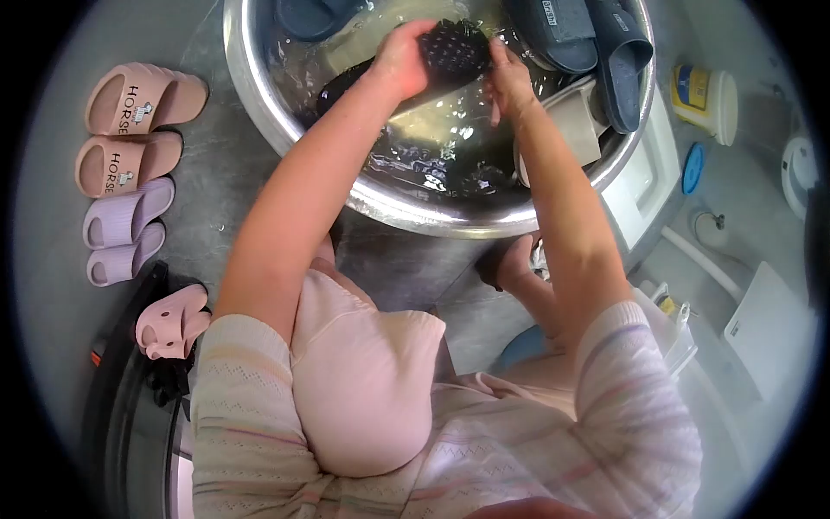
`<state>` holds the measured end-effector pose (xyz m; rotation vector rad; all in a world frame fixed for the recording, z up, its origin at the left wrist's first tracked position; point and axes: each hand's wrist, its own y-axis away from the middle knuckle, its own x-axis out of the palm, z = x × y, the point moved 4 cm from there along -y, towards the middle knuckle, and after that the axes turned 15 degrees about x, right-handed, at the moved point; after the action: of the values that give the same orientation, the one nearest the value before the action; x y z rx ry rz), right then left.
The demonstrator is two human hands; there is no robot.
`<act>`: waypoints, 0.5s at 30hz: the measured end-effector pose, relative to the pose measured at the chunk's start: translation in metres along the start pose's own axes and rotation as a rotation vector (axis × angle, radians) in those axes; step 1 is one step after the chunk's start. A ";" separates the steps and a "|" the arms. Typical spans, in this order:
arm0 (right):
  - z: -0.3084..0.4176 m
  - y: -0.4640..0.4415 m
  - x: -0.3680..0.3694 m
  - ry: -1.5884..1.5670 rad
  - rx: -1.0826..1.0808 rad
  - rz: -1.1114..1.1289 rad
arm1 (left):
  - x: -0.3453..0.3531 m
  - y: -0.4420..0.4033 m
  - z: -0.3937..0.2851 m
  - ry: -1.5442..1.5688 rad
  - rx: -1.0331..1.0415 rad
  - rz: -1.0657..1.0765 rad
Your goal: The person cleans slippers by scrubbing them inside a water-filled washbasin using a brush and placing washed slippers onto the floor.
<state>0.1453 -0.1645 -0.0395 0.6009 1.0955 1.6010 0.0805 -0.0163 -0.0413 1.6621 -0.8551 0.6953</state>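
Head view: the left hand [405,59] grips a dark slipper [456,50] over water [437,164] inside the near rim of the metal basin [432,221], while the right hand [510,82], loosely curled at its end, grip unclear, should steady it low to limit drips.

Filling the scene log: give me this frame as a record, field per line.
left hand: grips black, studded, rubber-looking item, likely a slipper
right hand: at the item's right edge; grip unclear
container: round silver metal basin holding water
basin, right side: two dark blue-grey slippers, one beige slipper
floor, left: tan "HORSE" slippers, lilac ribbed slippers
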 end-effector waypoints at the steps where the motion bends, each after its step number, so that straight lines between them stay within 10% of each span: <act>1: -0.001 0.000 -0.004 0.126 -0.205 -0.120 | -0.005 -0.003 -0.001 0.028 0.002 -0.050; 5: -0.033 0.079 0.024 0.603 -0.749 -0.247 | 0.002 0.001 -0.006 0.033 0.097 0.029; 15: -0.042 0.103 0.062 0.758 -0.815 -0.192 | -0.022 -0.010 -0.016 -0.093 0.014 -0.130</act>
<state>0.0422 -0.1237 0.0231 -0.6791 0.8468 1.9515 0.0759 0.0048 -0.0604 1.7567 -0.8009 0.5385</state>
